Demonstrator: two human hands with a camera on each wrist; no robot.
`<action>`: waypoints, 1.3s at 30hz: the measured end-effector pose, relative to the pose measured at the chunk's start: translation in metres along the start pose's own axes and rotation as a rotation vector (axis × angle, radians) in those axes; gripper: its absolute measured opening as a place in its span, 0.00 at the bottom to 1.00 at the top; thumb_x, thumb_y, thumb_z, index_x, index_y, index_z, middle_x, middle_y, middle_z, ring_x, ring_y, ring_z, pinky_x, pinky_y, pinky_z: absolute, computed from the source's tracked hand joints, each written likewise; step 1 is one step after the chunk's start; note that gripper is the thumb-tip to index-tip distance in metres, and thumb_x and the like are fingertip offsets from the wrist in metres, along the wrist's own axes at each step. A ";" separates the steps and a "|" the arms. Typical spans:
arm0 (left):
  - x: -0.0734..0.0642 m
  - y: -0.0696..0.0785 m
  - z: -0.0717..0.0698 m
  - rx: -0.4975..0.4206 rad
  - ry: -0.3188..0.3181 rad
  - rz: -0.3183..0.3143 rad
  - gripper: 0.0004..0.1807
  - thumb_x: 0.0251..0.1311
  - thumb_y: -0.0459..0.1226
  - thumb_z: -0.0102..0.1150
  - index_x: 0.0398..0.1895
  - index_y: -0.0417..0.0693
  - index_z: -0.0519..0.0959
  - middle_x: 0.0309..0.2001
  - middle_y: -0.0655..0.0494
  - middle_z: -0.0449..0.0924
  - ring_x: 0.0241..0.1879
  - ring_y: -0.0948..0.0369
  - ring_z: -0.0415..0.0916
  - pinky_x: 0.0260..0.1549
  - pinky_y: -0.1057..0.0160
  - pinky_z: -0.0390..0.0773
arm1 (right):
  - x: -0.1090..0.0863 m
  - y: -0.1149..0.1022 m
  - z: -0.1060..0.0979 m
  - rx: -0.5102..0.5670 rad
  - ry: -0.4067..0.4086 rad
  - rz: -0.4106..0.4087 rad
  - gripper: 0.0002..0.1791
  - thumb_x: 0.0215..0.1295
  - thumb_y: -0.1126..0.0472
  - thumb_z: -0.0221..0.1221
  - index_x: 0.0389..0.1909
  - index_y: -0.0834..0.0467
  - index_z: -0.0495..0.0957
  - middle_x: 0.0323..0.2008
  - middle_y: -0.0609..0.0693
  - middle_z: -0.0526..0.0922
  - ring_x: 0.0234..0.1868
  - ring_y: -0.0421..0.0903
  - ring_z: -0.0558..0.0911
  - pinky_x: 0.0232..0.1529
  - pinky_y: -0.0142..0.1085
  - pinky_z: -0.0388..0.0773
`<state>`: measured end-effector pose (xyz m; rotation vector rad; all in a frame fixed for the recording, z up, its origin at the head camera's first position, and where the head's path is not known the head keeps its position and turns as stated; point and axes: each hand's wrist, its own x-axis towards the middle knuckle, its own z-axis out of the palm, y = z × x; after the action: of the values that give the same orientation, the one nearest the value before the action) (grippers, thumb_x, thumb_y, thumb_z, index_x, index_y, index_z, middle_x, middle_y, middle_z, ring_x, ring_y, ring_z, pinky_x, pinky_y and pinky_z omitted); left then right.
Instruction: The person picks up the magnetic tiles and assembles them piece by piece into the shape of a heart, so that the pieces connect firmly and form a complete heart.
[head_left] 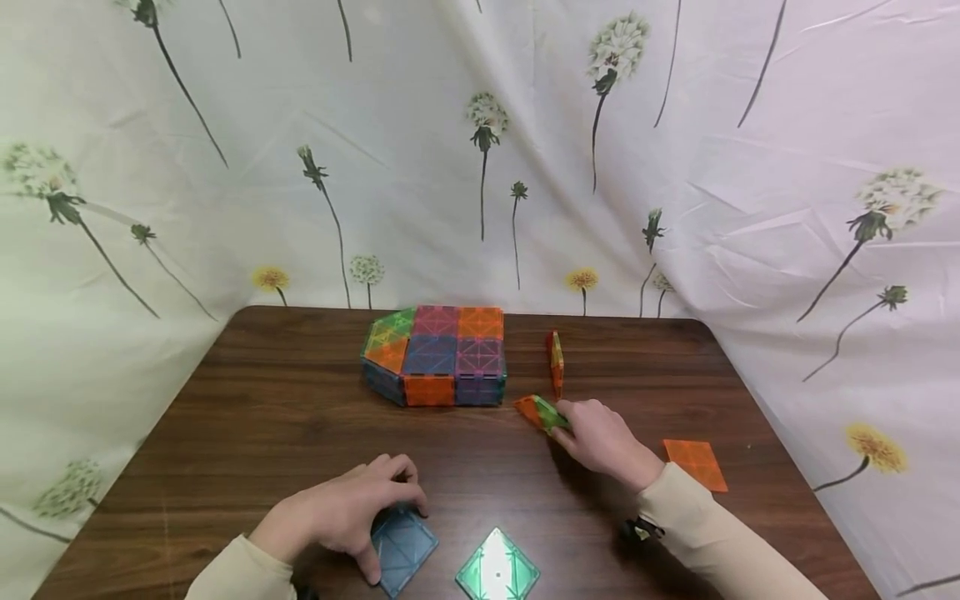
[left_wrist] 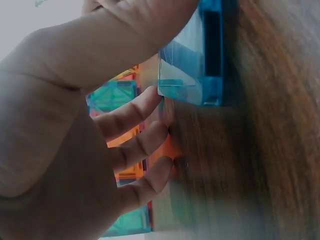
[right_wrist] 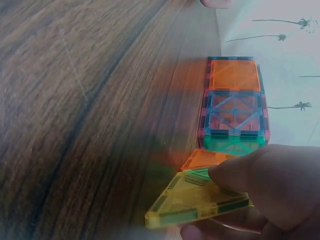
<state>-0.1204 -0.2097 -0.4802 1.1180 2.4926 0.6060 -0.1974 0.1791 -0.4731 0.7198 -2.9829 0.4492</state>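
My left hand (head_left: 352,506) grips a translucent blue magnetic tile (head_left: 405,548) low over the near table, thumb on one side and fingers on the other. The left wrist view shows the blue tile's thick edge (left_wrist: 212,60) beside the thumb. Right of centre, my right hand (head_left: 602,442) pinches a small group of joined triangular tiles (head_left: 551,414), green and orange. In the right wrist view a yellow triangle (right_wrist: 195,197) shows at its near side. Farther back stands a block of joined tiles (head_left: 429,389), with a roof of green, orange, blue and purple pieces.
A teal tile (head_left: 517,575) lies at the near edge, reflecting light. An orange square tile (head_left: 693,464) lies flat at the right. A thin red and yellow tile piece (head_left: 556,364) stands on edge behind my right hand. Flowered white cloth (head_left: 420,150) hangs behind the brown table (head_left: 247,417).
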 end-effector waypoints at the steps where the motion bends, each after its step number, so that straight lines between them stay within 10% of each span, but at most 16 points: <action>1: 0.000 0.000 0.000 0.000 0.003 -0.005 0.41 0.33 0.53 0.89 0.58 0.76 0.80 0.55 0.71 0.65 0.50 0.67 0.62 0.49 0.63 0.75 | 0.000 0.001 0.000 0.006 -0.001 -0.003 0.09 0.71 0.57 0.68 0.33 0.50 0.78 0.22 0.41 0.73 0.22 0.39 0.70 0.21 0.35 0.69; 12: 0.008 -0.008 0.000 0.237 0.219 -0.079 0.38 0.47 0.61 0.79 0.59 0.53 0.82 0.54 0.62 0.76 0.48 0.62 0.70 0.43 0.54 0.78 | 0.000 0.004 0.000 0.019 -0.011 -0.047 0.09 0.72 0.56 0.68 0.34 0.49 0.78 0.23 0.40 0.73 0.22 0.38 0.71 0.21 0.33 0.69; 26: 0.027 -0.012 -0.001 0.273 0.210 -0.026 0.42 0.46 0.67 0.78 0.61 0.55 0.83 0.53 0.64 0.76 0.47 0.64 0.71 0.45 0.54 0.80 | 0.000 0.006 0.001 0.024 -0.026 -0.111 0.07 0.71 0.58 0.69 0.35 0.49 0.80 0.25 0.39 0.75 0.23 0.38 0.71 0.25 0.33 0.71; 39: 0.059 -0.020 -0.003 -0.218 0.393 0.065 0.42 0.58 0.51 0.78 0.71 0.45 0.71 0.62 0.54 0.78 0.57 0.55 0.81 0.54 0.53 0.84 | 0.005 -0.001 0.002 -0.006 -0.032 -0.202 0.08 0.71 0.57 0.68 0.35 0.47 0.78 0.27 0.37 0.77 0.26 0.37 0.73 0.27 0.34 0.73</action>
<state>-0.1715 -0.1776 -0.4961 1.0834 2.6274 1.1858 -0.2014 0.1754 -0.4745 1.0234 -2.8979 0.4199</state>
